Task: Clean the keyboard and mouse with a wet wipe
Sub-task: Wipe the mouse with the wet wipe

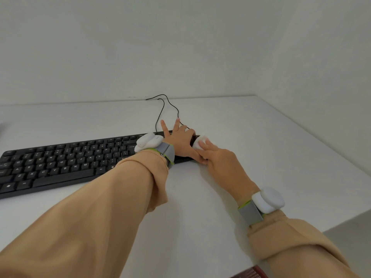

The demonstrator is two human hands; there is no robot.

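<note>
A black keyboard (60, 161) lies across the left half of the white table (261, 137). Just past its right end sits a dark mouse (195, 138), almost wholly covered by my hands. My left hand (178, 142) reaches over the keyboard's right end and grips the mouse, with two fingers sticking straight out and the thumb along its near side. My right hand (218, 162) pinches a folded white wet wipe (200, 143) and presses it on the mouse's right side.
Two thin black cables (160, 115) run from the mouse and keyboard to the back edge at the wall. The table's right edge slants down to the lower right. A red patterned thing (253, 273) shows at the bottom edge. Both wrists carry grey bands with white pods.
</note>
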